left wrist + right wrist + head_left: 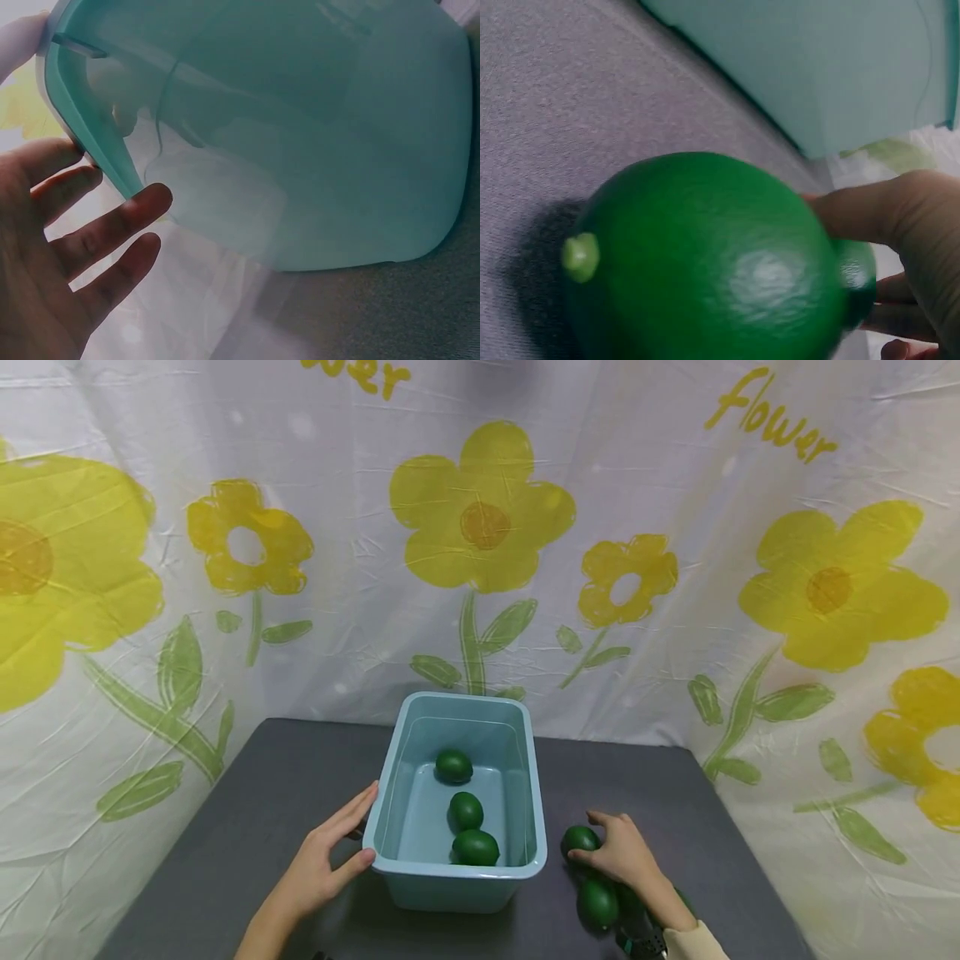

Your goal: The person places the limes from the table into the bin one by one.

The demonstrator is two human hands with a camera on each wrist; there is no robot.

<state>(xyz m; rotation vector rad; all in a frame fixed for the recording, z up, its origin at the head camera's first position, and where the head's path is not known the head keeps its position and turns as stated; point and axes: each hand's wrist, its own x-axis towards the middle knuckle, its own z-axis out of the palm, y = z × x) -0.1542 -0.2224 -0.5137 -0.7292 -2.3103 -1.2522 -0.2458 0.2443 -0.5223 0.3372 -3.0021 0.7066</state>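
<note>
A light blue plastic bin (459, 867) stands in the middle of the dark grey table. Three green lime-like fruits (466, 811) lie inside it. My left hand (330, 852) rests with straight fingers against the bin's left wall, thumb at the front corner; the left wrist view shows the fingers (112, 232) spread beside the bin (315, 127). Right of the bin, my right hand (618, 852) lies over a green fruit (580, 841) on the table. In the right wrist view, thumb and fingers (885, 217) close round that fruit (705, 262).
Another green fruit (597, 902) lies on the table (262, 810) just in front of the held one, and more are partly hidden under my right wrist. A white cloth with yellow flowers (480, 518) hangs behind and on both sides.
</note>
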